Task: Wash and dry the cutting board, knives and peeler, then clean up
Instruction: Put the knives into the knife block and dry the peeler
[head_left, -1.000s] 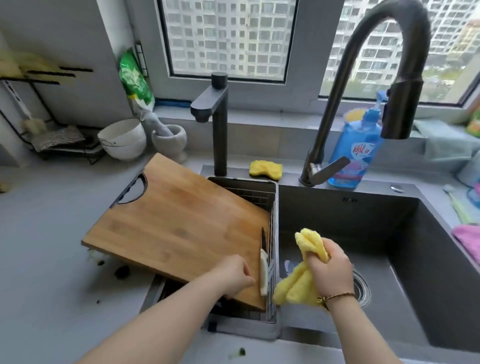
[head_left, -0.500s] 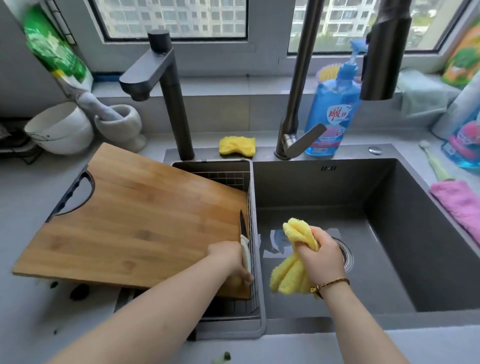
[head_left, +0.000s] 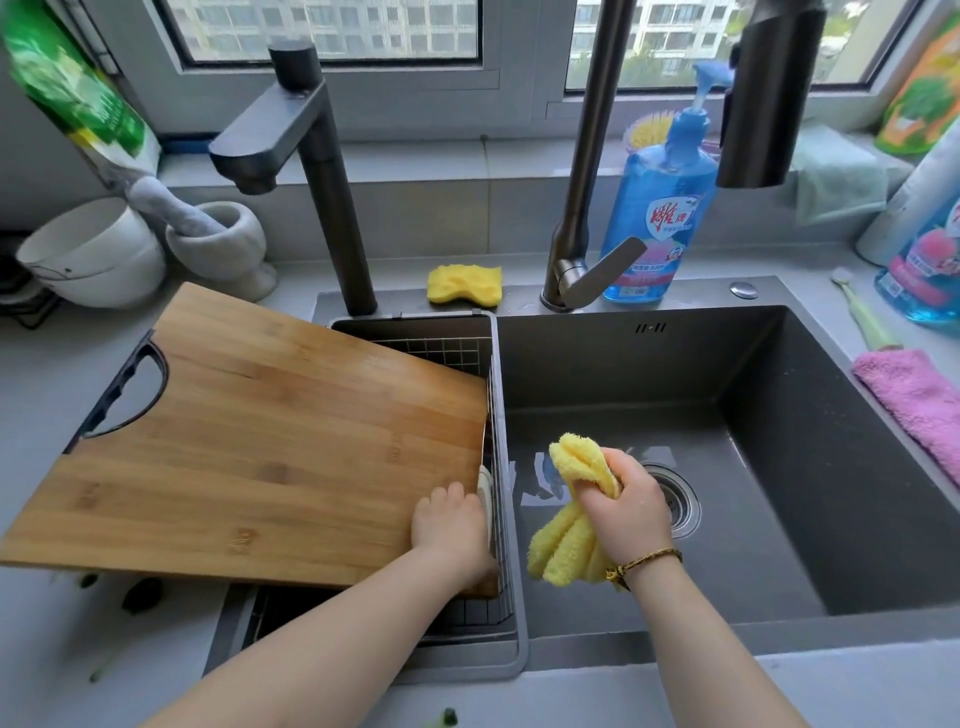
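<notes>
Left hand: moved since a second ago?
Yes: left hand edged right across the cutting board toward the wire basket, up against the white handle.

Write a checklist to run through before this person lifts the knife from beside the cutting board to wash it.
1. Left hand grips the knife handle securely: cannot tell, the fingers cover it.
2. Its blade points away from the hand: ok.
3. Right hand holds the yellow cloth ready: ok.
4. Sink drain uncovered: ok.
5. Water running from the faucet: not ok, no stream shows.
</notes>
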